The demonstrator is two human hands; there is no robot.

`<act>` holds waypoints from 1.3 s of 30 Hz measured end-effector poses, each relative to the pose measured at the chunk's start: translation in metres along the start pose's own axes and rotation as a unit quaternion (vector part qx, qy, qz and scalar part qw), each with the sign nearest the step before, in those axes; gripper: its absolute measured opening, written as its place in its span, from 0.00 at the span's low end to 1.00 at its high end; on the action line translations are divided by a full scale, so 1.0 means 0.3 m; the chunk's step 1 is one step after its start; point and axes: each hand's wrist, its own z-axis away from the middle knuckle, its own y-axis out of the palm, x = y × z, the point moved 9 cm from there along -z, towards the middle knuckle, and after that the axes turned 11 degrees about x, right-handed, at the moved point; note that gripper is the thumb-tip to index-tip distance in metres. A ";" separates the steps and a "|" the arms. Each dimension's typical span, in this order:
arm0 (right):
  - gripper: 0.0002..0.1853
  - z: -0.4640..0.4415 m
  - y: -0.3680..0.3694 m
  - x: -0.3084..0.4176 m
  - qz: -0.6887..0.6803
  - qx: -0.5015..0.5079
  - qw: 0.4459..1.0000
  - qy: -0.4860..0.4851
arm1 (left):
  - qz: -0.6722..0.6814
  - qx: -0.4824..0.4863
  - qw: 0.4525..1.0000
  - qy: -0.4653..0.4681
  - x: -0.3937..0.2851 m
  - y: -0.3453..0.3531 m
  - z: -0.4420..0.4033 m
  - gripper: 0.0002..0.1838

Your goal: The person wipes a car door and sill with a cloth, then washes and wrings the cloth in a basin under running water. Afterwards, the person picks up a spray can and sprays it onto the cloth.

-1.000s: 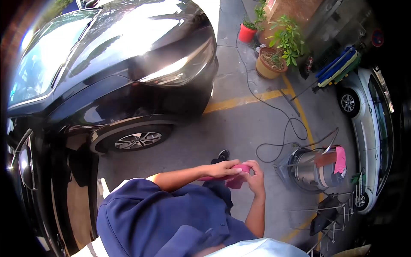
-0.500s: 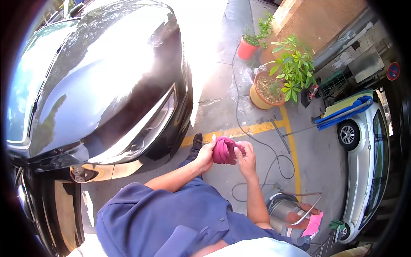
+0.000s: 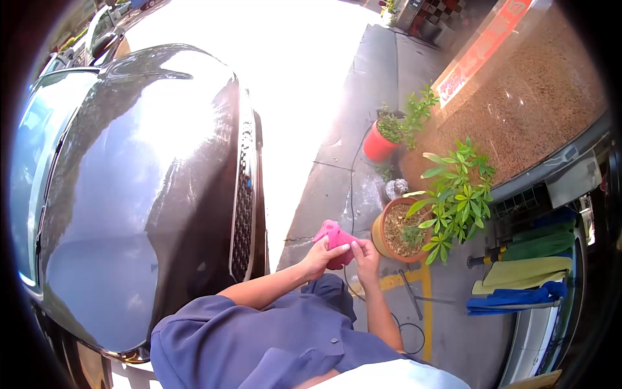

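Left hand (image 3: 315,258) and right hand (image 3: 367,258) both grasp one crumpled pink cloth (image 3: 339,253), held out in front of the body. Farthest left, a dark car (image 3: 123,214) fills that side, its grille (image 3: 243,194) facing the strip of bright ground; of the two hands, the left is the nearer to it, well apart from the grille. Next comes the left hand itself, closed on the cloth's near left side with the thumb on top. Between the hands sits the cloth, bunched so that no clear long axis shows; its paler part rises forward beyond the left fingers, and a darker fold lies toward the right. Then the right hand, thumb and fingers pinching the cloth's right edge. Just beyond it stands a tan pot (image 3: 381,241) with a leafy plant (image 3: 463,194). Farthest right, green, yellow and blue cloths (image 3: 525,275) hang draped.
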 end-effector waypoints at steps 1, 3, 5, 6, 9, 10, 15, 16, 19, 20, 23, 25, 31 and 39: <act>0.10 -0.104 -0.021 0.009 -0.016 -0.012 1.000 -0.020 | -0.008 -0.029 1.000 -0.006 -0.037 -0.053 -0.078 0.19; 0.08 -0.340 -0.078 0.011 -0.045 -0.020 0.998 -0.049 | 0.016 -0.068 0.997 0.015 -0.153 -0.126 -0.256 0.20; 0.08 -0.588 -0.133 -0.006 -0.052 -0.004 0.997 -0.053 | 0.027 -0.100 0.994 0.023 -0.179 -0.278 -0.463 0.22; 0.08 -0.710 -0.159 0.000 -0.058 0.001 0.997 -0.057 | 0.038 -0.095 0.995 0.017 -0.181 -0.351 -0.580 0.22; 0.10 -1.084 -0.221 -0.022 -0.020 0.051 0.997 -0.056 | 0.050 -0.058 0.995 -0.070 -0.257 -0.427 -0.907 0.26; 0.10 -1.210 -0.242 -0.016 -0.010 0.069 0.996 -0.055 | 0.041 -0.076 0.994 -0.071 -0.334 -0.425 -1.014 0.27; 0.09 -1.700 -0.347 0.227 0.056 0.135 0.982 -0.120 | 0.015 -0.067 0.998 0.015 -0.683 -0.460 -1.447 0.30; 0.09 -1.797 -0.356 0.283 0.055 0.156 0.982 -0.090 | 0.052 -0.117 0.990 0.051 -0.782 -0.460 -1.505 0.30; 0.07 -2.089 -0.393 0.309 0.003 0.215 0.976 -0.023 | 0.176 -0.114 0.968 0.135 -0.916 -0.604 -1.766 0.29; 0.07 -2.211 -0.400 0.239 -0.048 0.234 0.971 -0.020 | 0.167 -0.097 0.970 0.147 -0.952 -0.647 -1.847 0.28; 0.05 -2.523 -0.429 0.259 -0.134 0.253 0.957 -0.055 | 0.175 -0.067 0.966 0.177 -1.095 -0.744 -2.118 0.27; 0.05 -2.762 -0.442 0.264 -0.161 0.243 0.955 -0.063 | 0.207 -0.021 0.965 0.162 -1.187 -0.862 -2.336 0.25; 0.07 -3.456 -0.607 0.256 -0.059 0.211 0.976 0.006 | 0.201 0.076 0.973 0.078 -1.627 -1.001 -2.895 0.20; 0.15 -4.198 -1.083 0.174 0.070 0.010 0.996 -0.050 | 0.004 -0.061 0.998 -0.003 -2.009 -1.421 -3.723 0.15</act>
